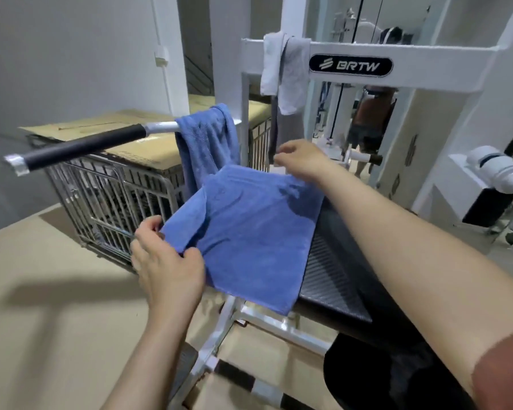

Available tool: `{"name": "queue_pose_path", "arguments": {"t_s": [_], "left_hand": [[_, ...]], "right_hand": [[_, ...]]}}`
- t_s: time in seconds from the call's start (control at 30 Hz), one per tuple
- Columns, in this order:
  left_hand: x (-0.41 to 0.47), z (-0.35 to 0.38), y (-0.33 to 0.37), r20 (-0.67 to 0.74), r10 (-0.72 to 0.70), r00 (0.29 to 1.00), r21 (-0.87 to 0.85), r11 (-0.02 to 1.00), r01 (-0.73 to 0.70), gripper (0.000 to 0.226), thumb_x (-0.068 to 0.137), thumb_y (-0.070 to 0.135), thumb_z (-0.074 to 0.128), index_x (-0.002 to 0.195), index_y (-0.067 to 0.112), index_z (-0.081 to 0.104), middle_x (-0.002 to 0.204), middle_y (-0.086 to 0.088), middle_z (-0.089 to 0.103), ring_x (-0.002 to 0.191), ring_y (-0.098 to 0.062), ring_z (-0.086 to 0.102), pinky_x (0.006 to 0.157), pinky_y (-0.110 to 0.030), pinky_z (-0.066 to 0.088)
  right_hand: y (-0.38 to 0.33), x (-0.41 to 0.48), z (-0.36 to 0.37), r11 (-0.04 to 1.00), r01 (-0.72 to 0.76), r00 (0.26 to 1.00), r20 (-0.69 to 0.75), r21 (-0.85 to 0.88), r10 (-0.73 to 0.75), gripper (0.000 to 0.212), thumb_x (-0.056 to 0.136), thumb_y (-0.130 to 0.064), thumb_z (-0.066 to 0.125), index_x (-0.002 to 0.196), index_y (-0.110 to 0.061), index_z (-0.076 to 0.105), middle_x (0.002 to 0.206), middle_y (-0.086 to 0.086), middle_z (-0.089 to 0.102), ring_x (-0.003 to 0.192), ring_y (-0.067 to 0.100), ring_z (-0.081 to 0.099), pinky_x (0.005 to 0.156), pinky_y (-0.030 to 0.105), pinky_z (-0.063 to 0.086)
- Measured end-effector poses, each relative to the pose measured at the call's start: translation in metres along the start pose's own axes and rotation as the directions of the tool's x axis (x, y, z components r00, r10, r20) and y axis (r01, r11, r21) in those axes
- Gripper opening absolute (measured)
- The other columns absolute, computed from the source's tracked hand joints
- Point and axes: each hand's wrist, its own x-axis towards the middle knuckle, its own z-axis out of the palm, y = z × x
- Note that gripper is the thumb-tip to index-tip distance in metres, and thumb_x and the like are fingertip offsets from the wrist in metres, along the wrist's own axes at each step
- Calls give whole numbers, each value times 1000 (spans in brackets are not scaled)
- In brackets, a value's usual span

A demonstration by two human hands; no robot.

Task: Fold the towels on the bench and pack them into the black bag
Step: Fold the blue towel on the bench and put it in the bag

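Note:
A blue towel (249, 232) lies folded over on the black bench pad (332, 267), its left part hanging past the pad's edge. My left hand (166, 261) pinches the towel's near left corner. At the far edge my right hand (299, 161) has its fingers curled on the far corner. A second blue towel (208, 143) hangs over the machine's handle bar (80, 147). A white-grey towel (285, 72) is draped over the white frame above. A black rounded shape (367, 374) sits low at the bench's near end; whether it is the bag is unclear.
The white gym machine frame (427, 54) stands behind the bench. To the left is a metal wire cage (107, 199) topped with cardboard. A mirror behind the frame shows a person's reflection (370, 119). Tan floor spreads at the left.

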Motion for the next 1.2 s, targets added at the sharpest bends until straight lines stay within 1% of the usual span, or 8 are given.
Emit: {"name": "queue_pose_path", "arguments": {"t_s": [0.13,0.23,0.33,0.5,0.6,0.77,1.0,1.2], "left_hand": [[-28,16,27,401,457,794,178,811,-557,25,82,34,58,105,26,63,102,1,54,100,-27,53,82,-40,44],[-55,37,45,681,437,588,248,617,-747,59,73,74,37,103,28,59,97,4,53,94,-21,50,76,-39,41],[-62,45,48,671,517,532,272,496,-825,39,69,59,51,81,23,59,78,2,51,72,-21,53,55,-31,35],[-53,42,62,713,507,484,150,565,-812,7,75,23,56,72,17,57,75,-2,54,69,-31,56,56,-34,40],[-76,49,83,792,469,390,-154,772,-617,12,70,19,52,66,8,49,63,-10,54,59,-26,47,56,-34,48],[-132,63,121,846,495,201,-371,815,-445,13,84,27,58,84,19,69,67,2,60,61,-13,49,67,-28,47],[-67,55,66,506,474,721,307,682,-664,26,89,36,54,108,20,61,101,-5,53,98,-30,54,69,-41,49],[-41,38,31,469,249,847,334,838,-431,28,85,53,57,88,25,57,92,4,59,93,-21,57,73,-35,44]], "right_hand": [[41,6,-19,883,-190,982,-94,-429,165,51,94,-39,44,138,-12,47,145,15,46,129,36,46,102,39,39],[62,12,-14,847,-211,973,-20,-489,231,46,88,-46,51,116,-11,62,127,16,60,111,34,57,81,32,45],[74,16,2,930,-207,977,-107,-303,182,17,79,-30,62,88,-16,65,99,9,67,88,28,60,68,29,42],[94,7,-21,961,-237,956,-212,-140,204,25,78,-18,67,60,-14,50,65,5,50,74,26,50,52,28,33],[123,-11,-65,903,-309,944,-215,-299,251,14,77,-18,70,73,-7,62,79,12,60,80,30,56,61,29,42],[158,-44,-116,741,-386,913,-112,-549,392,17,76,-19,67,72,-6,56,87,15,59,83,34,57,69,32,46],[104,-34,-66,899,190,981,50,-395,-185,35,85,-15,55,117,-23,66,120,2,66,108,21,58,91,26,43],[33,-26,-5,696,579,799,468,-425,-379,46,81,2,47,109,-28,67,114,-1,59,114,22,49,91,34,41]]}}
